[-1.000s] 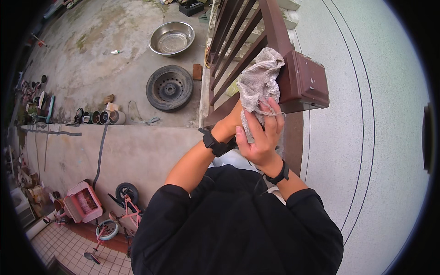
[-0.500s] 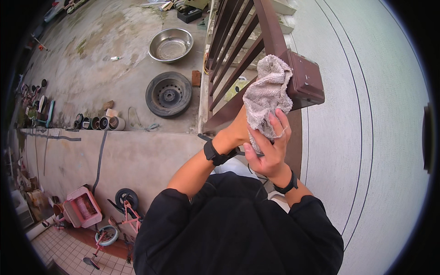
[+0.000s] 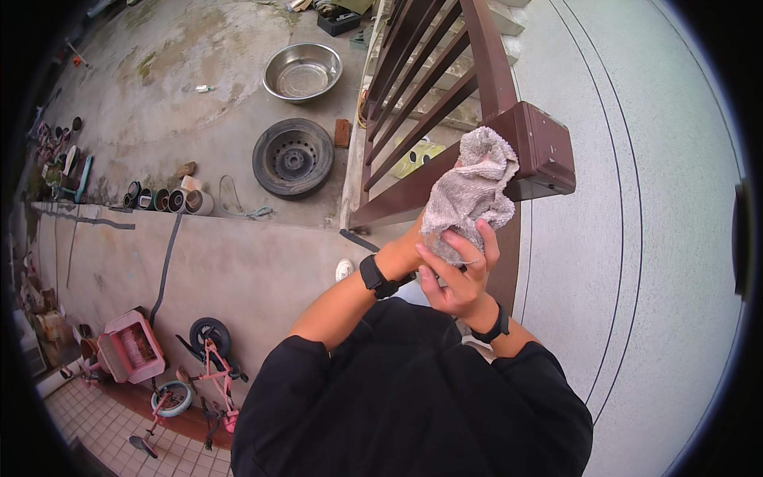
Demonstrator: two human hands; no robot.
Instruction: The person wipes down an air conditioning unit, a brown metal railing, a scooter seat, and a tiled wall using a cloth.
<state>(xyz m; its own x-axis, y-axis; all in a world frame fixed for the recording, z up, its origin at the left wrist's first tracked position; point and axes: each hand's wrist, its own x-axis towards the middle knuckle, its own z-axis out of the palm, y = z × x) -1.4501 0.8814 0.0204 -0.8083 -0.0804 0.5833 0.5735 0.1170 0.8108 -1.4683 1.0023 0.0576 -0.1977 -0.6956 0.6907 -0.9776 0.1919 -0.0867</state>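
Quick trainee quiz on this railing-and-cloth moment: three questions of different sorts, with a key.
1. True or false: both hands are on the grey cloth.
2. What does the cloth rest against? A) the metal basin B) the brown railing post C) the tyre
3. What is worn on each wrist?

Key:
1. True: the right hand grips it in front, the left hand behind.
2. B, the brown railing post.
3. A black band.

We see the cloth [image 3: 470,188] draped against the railing post [image 3: 534,147], with the right hand [image 3: 455,272] just below it and the left hand [image 3: 407,253] beside that, to its left; far below, left of the railing, the tyre [image 3: 293,157] lies near the metal basin [image 3: 302,71]; a tricycle [image 3: 203,374] stands lower left.
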